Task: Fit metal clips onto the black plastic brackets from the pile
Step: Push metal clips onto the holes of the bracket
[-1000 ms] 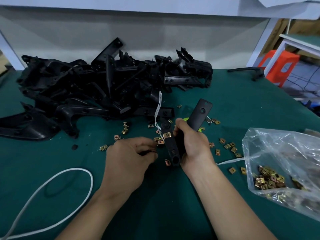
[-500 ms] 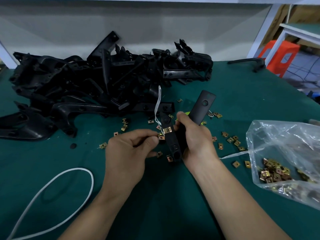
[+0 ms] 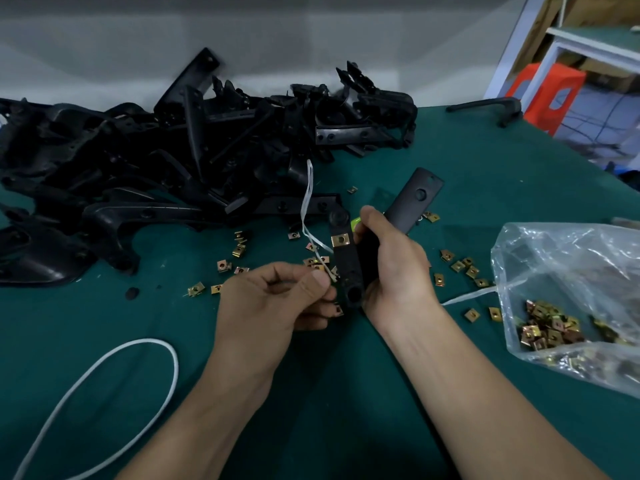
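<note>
My right hand (image 3: 391, 268) grips a black plastic bracket (image 3: 414, 202) above the green table; one brass clip (image 3: 339, 240) sits on its near arm. My left hand (image 3: 277, 303) is just left of the bracket's lower end, thumb and fingers pinched together; what they pinch is mostly hidden, with a small clip edge showing below the fingers. A big pile of black brackets (image 3: 173, 161) lies at the back left. Loose brass clips (image 3: 239, 251) are scattered between the pile and my hands.
A clear plastic bag (image 3: 568, 289) with several clips lies at the right. A white cord (image 3: 138, 355) loops at the front left. A thin white string (image 3: 308, 199) hangs from the pile. One lone black bracket (image 3: 491, 107) lies at the back right, near an orange stool (image 3: 550, 95).
My left hand lifted off the table with pinched fingers and moved right, up to the bracket's lower end. My right hand kept its grip on the bracket.
</note>
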### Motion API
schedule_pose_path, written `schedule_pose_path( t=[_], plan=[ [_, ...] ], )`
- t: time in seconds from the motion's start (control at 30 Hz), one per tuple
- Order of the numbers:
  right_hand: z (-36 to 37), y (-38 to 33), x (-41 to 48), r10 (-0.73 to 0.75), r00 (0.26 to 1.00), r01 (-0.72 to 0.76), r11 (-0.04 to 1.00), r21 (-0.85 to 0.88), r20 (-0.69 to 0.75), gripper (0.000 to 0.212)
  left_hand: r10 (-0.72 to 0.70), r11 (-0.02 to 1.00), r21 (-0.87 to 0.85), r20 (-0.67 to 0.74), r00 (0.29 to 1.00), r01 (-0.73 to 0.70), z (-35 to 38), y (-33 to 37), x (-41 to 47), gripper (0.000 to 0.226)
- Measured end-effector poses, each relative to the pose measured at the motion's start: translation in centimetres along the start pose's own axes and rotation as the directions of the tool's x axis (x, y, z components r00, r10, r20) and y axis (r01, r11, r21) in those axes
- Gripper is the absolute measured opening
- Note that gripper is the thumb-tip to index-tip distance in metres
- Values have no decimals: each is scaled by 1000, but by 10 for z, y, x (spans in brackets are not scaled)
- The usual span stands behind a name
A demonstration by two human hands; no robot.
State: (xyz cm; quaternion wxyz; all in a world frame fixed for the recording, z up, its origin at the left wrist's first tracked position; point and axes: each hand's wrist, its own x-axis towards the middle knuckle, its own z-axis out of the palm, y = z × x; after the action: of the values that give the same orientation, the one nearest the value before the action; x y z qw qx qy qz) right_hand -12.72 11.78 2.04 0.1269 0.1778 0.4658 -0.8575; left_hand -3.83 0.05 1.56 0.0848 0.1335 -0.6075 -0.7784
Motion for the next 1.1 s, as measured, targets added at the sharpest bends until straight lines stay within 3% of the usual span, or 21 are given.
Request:
schedule_pose_path(
  t=[0.1, 0.27, 1.1],
  plan=[
    [1, 0, -1, 32, 999, -32, 999, -7, 2, 26, -4, 997, 83, -2, 1000, 4, -3, 1, 0, 22],
    [3, 3, -1, 61, 997, -61, 998, 7, 46, 28, -22, 1000, -20, 66, 998, 24, -4, 0, -2, 16],
    [0, 2, 3, -8, 999, 9, 1000, -28, 46, 28, -100, 995, 13, 36, 994, 100, 1, 2, -3, 22]
  ],
)
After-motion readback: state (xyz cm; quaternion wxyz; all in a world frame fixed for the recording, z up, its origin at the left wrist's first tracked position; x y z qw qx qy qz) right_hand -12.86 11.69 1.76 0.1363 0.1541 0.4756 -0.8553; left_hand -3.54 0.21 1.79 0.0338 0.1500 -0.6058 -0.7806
